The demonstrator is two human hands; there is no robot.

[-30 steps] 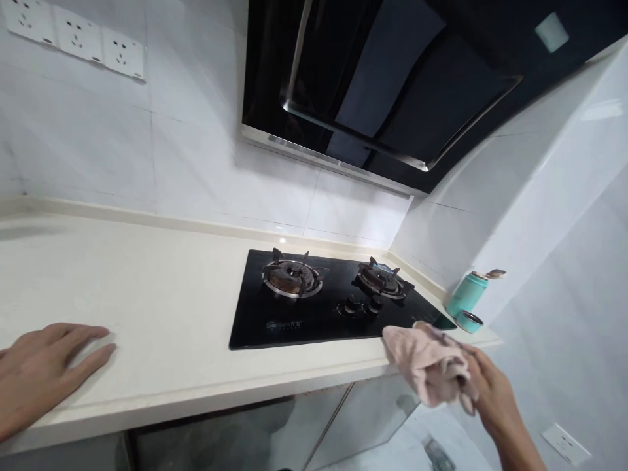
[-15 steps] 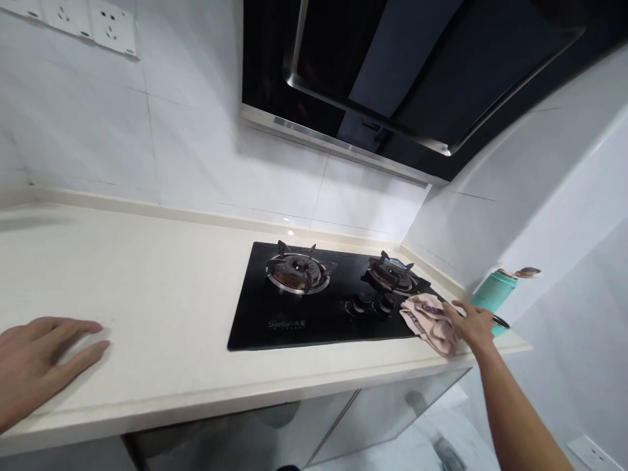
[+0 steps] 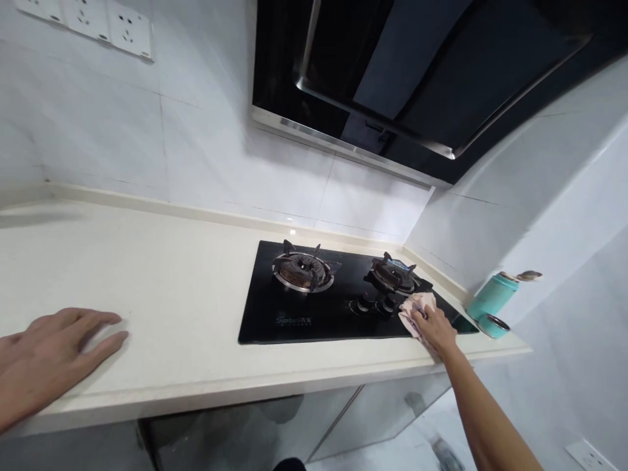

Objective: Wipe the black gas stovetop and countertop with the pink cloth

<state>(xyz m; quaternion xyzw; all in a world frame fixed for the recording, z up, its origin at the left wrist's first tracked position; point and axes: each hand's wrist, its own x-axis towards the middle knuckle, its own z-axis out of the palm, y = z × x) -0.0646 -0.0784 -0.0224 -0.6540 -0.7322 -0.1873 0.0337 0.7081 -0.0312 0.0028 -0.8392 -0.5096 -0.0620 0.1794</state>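
Observation:
My right hand presses a crumpled pink cloth onto the front right part of the black gas stove, its fingers bunched into the fabric. Part of the cloth lies hidden under the hand and hangs toward the counter's front edge. Two burners show on the stove: a left burner and a right burner, with two knobs just left of the cloth. Far to the left, my left hand rests on the cream countertop, thumb and fingers apart, holding nothing.
A teal canister and a low, round teal container stand at the counter's right end by the wall. Overhead hangs a black range hood. Wall sockets are at upper left; cabinet doors lie below the counter.
My right hand has moved left from beside the teal containers onto the cloth, which is now bunched under it. The view has shifted slightly; my left hand still rests on the counter.

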